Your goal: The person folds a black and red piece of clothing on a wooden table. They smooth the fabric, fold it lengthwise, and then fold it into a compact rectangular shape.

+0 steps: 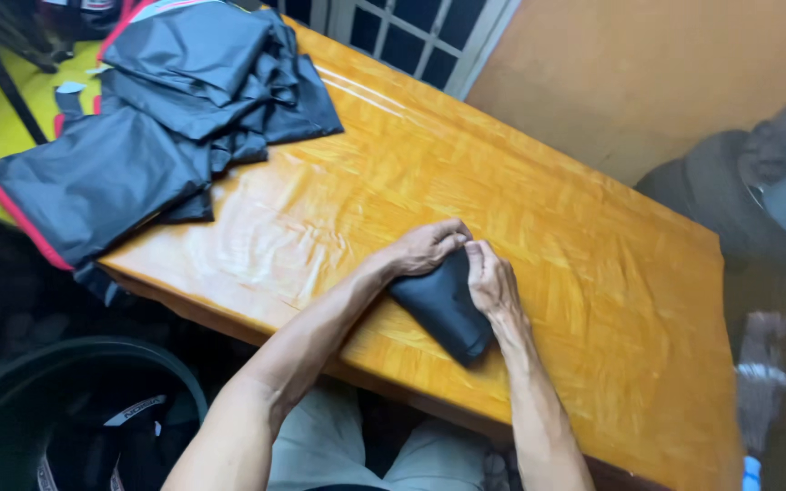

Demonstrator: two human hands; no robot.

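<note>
A small folded bundle of black fabric (443, 309) lies on the glossy orange wooden table (520, 191), near its front edge. My left hand (428, 247) presses on the bundle's upper left end, fingers curled over it. My right hand (491, 280) grips the bundle's right side, thumb and fingers pinching the fabric where the two hands meet. Both forearms reach in from the bottom of the head view.
A heap of black fabric pieces with red trim (152, 109) covers the table's far left corner and hangs over its edge. A dark round bin (65, 409) stands lower left. Dark bags (748, 182) sit at the right, by an orange wall.
</note>
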